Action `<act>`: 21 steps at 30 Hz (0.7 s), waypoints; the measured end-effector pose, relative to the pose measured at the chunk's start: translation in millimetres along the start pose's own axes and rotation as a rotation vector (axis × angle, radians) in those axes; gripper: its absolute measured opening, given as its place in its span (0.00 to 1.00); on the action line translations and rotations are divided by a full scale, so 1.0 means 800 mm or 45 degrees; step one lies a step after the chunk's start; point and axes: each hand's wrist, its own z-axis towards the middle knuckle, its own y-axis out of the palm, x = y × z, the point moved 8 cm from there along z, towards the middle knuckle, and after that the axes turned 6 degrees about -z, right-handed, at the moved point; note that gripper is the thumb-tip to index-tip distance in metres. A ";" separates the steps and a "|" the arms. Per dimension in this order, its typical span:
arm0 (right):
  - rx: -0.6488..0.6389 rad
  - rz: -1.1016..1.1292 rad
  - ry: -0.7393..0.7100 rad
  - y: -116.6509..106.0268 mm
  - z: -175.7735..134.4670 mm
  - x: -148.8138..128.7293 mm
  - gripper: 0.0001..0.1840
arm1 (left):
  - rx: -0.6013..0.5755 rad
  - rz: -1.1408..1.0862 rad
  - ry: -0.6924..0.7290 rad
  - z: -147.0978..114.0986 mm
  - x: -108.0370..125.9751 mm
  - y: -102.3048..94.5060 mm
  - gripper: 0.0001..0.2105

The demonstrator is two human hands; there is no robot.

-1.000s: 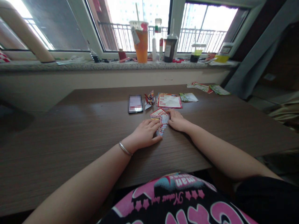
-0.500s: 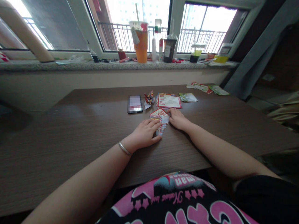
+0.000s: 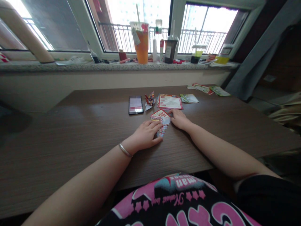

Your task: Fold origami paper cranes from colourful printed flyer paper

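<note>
A brightly printed paper sheet [image 3: 163,128], partly folded to a point at its near end, lies on the table before me. My left hand [image 3: 148,133] rests flat across its left side, fingers stretched out and thumb by the near tip. At the sheet's right corner is my right hand [image 3: 179,120], its fingers bent and closed at the edge; the thumb is partly hidden. Just behind the sheet lies a stack of printed cards [image 3: 170,102] with red borders. To its left stands a small folded paper figure [image 3: 150,100] in red, yellow and white.
A phone [image 3: 135,105] with a lit, blurred screen lies left of the paper figure. Green-edged cards [image 3: 189,98] and more leaflets [image 3: 219,91] lie along the table's [image 3: 82,125] back right. Drink cups, among them a tall orange one [image 3: 142,47], stand on the windowsill [image 3: 105,66].
Both hands keep nearly the same places on the paper. The whole view has shifted very slightly; nothing else has visibly moved.
</note>
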 end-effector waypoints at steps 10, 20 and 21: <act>0.061 -0.035 0.024 -0.010 0.008 0.011 0.17 | -0.029 0.007 -0.010 0.002 0.001 0.000 0.30; 0.042 -0.064 -0.083 -0.007 0.012 0.005 0.12 | -0.023 -0.006 -0.025 0.002 -0.002 -0.004 0.30; 0.049 -0.067 -0.084 -0.008 0.011 0.004 0.12 | -0.025 -0.008 -0.025 0.002 -0.002 -0.005 0.31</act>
